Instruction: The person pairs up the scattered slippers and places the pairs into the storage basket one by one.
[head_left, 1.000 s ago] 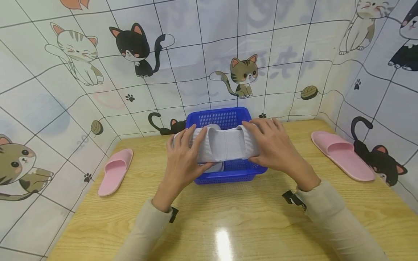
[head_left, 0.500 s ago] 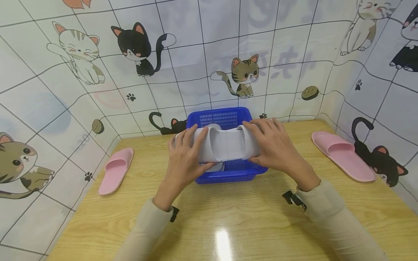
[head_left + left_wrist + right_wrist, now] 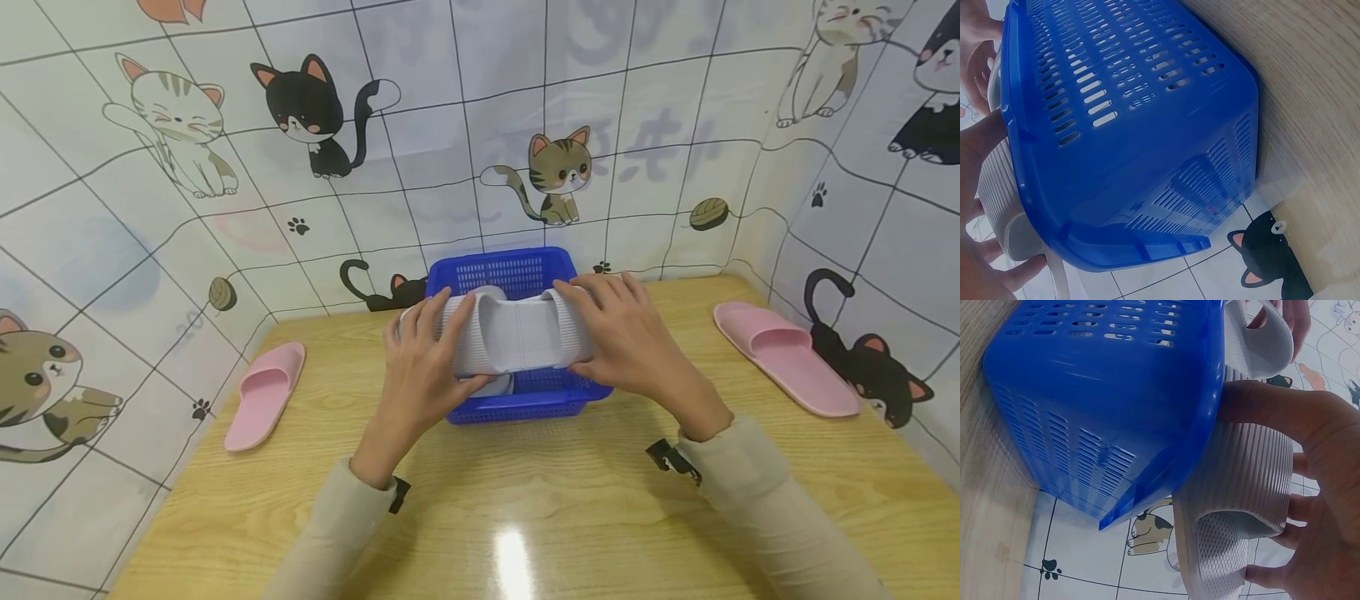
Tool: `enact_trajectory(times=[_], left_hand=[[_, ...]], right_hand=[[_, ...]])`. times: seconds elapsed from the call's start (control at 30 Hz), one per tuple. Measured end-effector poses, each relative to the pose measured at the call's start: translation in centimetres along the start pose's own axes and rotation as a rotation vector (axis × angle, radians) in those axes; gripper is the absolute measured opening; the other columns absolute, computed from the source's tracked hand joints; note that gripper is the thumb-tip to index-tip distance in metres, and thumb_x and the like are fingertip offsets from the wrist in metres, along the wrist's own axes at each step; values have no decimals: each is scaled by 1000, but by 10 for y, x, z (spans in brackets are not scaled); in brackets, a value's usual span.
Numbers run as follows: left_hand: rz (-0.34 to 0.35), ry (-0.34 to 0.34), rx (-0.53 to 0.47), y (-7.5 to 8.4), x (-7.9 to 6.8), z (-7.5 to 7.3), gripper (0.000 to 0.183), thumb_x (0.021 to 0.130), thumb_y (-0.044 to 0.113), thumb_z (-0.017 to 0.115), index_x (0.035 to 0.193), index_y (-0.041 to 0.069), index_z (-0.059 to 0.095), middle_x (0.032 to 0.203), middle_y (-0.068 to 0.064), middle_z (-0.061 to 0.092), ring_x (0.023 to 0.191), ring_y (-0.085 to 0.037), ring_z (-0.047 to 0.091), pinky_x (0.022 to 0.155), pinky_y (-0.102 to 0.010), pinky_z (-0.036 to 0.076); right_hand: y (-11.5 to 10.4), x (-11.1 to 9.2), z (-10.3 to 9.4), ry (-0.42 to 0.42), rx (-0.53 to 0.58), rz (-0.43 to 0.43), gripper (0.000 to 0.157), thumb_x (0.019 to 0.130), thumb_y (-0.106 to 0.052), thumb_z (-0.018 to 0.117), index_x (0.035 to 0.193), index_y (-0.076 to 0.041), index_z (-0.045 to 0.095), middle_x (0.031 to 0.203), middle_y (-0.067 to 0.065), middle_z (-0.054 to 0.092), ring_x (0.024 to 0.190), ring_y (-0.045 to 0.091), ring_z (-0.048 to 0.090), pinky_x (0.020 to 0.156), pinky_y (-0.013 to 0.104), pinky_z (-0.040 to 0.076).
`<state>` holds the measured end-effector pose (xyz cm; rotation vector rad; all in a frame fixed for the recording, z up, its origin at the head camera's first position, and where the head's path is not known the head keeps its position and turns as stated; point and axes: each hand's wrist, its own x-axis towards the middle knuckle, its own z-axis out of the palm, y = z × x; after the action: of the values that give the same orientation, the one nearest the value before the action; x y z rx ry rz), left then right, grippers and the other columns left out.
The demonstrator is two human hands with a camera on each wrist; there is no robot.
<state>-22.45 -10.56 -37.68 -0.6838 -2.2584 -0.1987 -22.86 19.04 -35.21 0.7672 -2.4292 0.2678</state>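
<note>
Two light grey slippers are held sideways over the blue plastic basket (image 3: 517, 411), with ribbed straps outward and strap openings facing each other. My left hand (image 3: 426, 358) grips the left slipper (image 3: 468, 337) round its strap, fingers over the top and thumb below. My right hand (image 3: 622, 333) holds the right slipper (image 3: 573, 329) the same way. In the right wrist view the ribbed strap (image 3: 1247, 469) lies between thumb and fingers, close to the basket rim (image 3: 1210, 425). A rounded light grey piece (image 3: 495, 386) shows in the basket under the slippers; its full shape is hidden.
A pink slipper (image 3: 266, 396) lies on the wooden table (image 3: 450, 517) at the left, and another pink slipper (image 3: 787, 358) at the right. Behind the basket rises a wall covering (image 3: 435, 200) with cats and grid lines, continuing along both sides.
</note>
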Motion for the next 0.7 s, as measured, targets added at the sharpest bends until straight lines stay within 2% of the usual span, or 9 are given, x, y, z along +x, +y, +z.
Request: enact_trajectory(times=[0.7], left_hand=[[-29,-32,-34,2,0,-3,115,61,59,95,157,24,41,155,-15,46,134,-41,50,107,-65,39]], right_hand=[[-1,0,0,-5,9,13,112,51,-38,102,147,-10,52,140,18,57,131,42,50,114,72,33]])
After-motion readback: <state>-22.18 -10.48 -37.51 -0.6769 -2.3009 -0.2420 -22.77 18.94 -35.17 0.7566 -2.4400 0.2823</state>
